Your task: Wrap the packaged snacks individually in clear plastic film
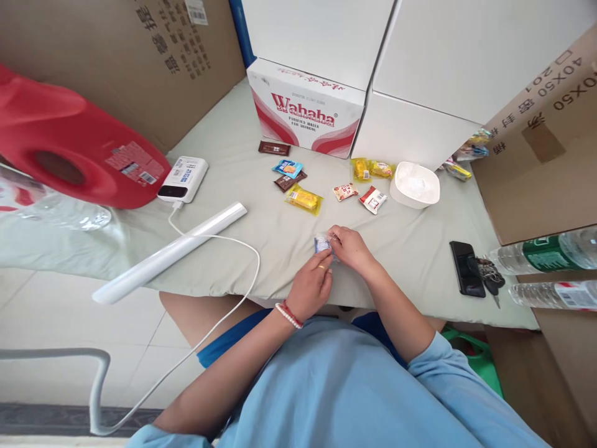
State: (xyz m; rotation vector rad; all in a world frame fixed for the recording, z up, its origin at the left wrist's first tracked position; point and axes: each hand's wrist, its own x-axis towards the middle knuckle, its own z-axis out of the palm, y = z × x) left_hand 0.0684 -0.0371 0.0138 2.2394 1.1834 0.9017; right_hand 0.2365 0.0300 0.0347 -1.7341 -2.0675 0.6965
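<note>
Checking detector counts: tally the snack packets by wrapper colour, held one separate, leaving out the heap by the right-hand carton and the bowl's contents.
Brown packets: 2
Blue packet: 1
Yellow packets: 3
Red-and-white packets: 2
Held blue-and-white packet: 1
Total: 9

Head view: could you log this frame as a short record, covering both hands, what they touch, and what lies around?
Left hand: fingers on small blue-and-clear packet
Right hand: fingers at the packet's right edge
Beyond hands: several wrapped snacks; white bowl
Left side: white tube, red jug
Right side: black phone
Back: Wahaha box
</note>
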